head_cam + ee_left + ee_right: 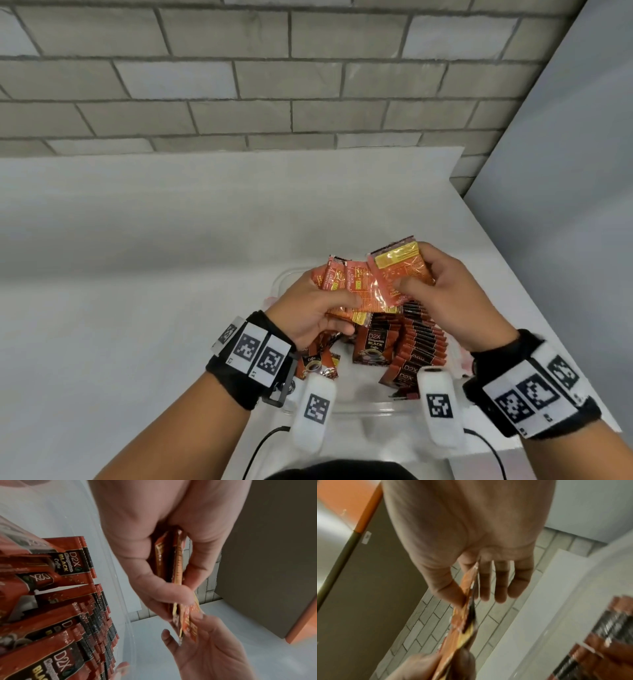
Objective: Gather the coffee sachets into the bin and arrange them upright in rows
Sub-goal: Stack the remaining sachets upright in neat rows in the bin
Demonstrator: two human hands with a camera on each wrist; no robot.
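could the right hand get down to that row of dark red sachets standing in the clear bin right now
Probably not straight away. The right hand pinches an orange foil sachet, so it is occupied, and the left hand's fanned orange sachets hover over the clear plastic bin. The row of dark red sachets below is otherwise uncovered.

Head: high, facing down on table [137, 240] | wrists: close, looking along fingers [171, 592] | shared: held sachets [359, 291], bin [376, 411].

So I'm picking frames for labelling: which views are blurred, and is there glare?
Head view: mostly sharp, glare on the sachets held by both hands. Left wrist view: print on the binned sachets legible. Right wrist view: motion-blurred, worst on the binned sachets.
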